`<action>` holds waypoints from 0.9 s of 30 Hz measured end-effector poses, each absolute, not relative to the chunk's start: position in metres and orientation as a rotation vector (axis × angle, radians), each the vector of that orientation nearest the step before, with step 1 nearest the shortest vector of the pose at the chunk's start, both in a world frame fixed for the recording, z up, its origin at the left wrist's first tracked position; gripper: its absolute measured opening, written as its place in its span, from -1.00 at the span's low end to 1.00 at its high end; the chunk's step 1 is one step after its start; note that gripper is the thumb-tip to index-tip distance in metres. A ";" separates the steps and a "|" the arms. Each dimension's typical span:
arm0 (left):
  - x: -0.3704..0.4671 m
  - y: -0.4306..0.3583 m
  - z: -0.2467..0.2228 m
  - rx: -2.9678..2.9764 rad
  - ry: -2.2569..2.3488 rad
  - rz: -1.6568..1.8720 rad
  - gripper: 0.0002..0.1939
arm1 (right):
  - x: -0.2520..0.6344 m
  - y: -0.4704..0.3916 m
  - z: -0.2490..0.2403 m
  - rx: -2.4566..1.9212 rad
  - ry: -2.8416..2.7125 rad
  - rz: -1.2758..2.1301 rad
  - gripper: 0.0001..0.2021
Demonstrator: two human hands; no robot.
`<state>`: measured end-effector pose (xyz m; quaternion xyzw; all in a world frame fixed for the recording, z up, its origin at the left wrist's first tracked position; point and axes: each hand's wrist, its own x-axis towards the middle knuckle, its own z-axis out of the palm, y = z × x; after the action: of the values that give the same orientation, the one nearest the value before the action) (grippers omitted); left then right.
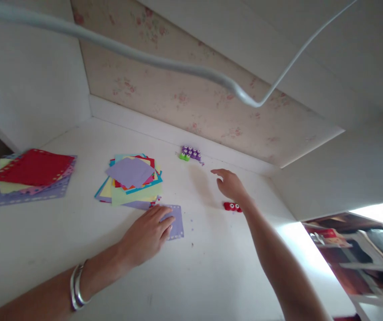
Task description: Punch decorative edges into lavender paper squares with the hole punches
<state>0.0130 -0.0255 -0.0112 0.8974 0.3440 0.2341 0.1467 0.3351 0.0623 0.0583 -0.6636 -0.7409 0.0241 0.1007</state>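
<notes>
My left hand (151, 227) lies on a small purple sheet of paper (177, 223) with holes punched along its edges, its fingers stretched out over the sheet. Tiny punched-out bits (192, 220) are scattered to the right of it. Above the table, my right hand (231, 184) is raised with nothing in it, thumb and fingers apart. Several small purple craft punches (191, 151) with white round tops stand in a cluster at the back, beyond that hand. Two green ones (184, 156) sit at the cluster's front. Red punches (232, 207) stand near my right wrist, partly hidden by the forearm.
Left of centre lies a pile of coloured paper (133, 172). Another stack, topped by a red punched sheet (35, 167), is at the far left. A white cable (178, 67) crosses overhead. A wall borders the white table (87, 223) behind; shelves (355, 258) stand to the right.
</notes>
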 end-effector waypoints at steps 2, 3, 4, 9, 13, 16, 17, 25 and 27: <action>0.012 -0.023 -0.011 2.597 1.051 0.678 -0.75 | 0.309 0.091 0.050 -1.928 -2.166 0.157 -0.55; 0.011 -0.022 -0.011 2.607 1.096 0.676 -0.75 | 0.298 0.105 0.044 -1.917 -2.167 0.169 -0.57; 0.010 -0.020 -0.011 2.617 1.148 0.670 -0.72 | 0.287 0.119 0.038 -1.908 -2.165 0.176 -0.57; 0.007 -0.016 -0.016 2.634 1.306 0.619 -0.55 | 0.257 0.168 0.013 -1.873 -2.155 0.208 -0.51; 0.005 -0.014 -0.015 2.587 1.313 0.602 -0.47 | 0.254 0.174 0.009 -1.856 -2.132 0.254 -0.61; 0.002 -0.011 -0.011 2.524 1.305 0.603 -0.38 | 0.259 0.156 0.011 -1.826 -2.112 0.305 -0.74; 0.001 -0.010 -0.009 2.499 1.297 0.603 -0.38 | 0.261 0.145 0.011 -1.808 -2.106 0.328 -0.77; -0.002 -0.005 -0.001 2.277 1.183 0.679 -0.89 | 0.253 0.005 -0.004 -1.453 -1.592 0.926 -0.72; 0.000 -0.002 0.001 2.149 1.132 0.660 -0.91 | 0.246 -0.022 -0.010 -1.356 -1.429 1.063 -0.70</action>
<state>-0.0005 -0.0019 0.0008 0.8123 0.4282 0.2497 0.3073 0.2461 -0.0217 -0.0099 -0.5450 -0.5743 0.4274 0.4365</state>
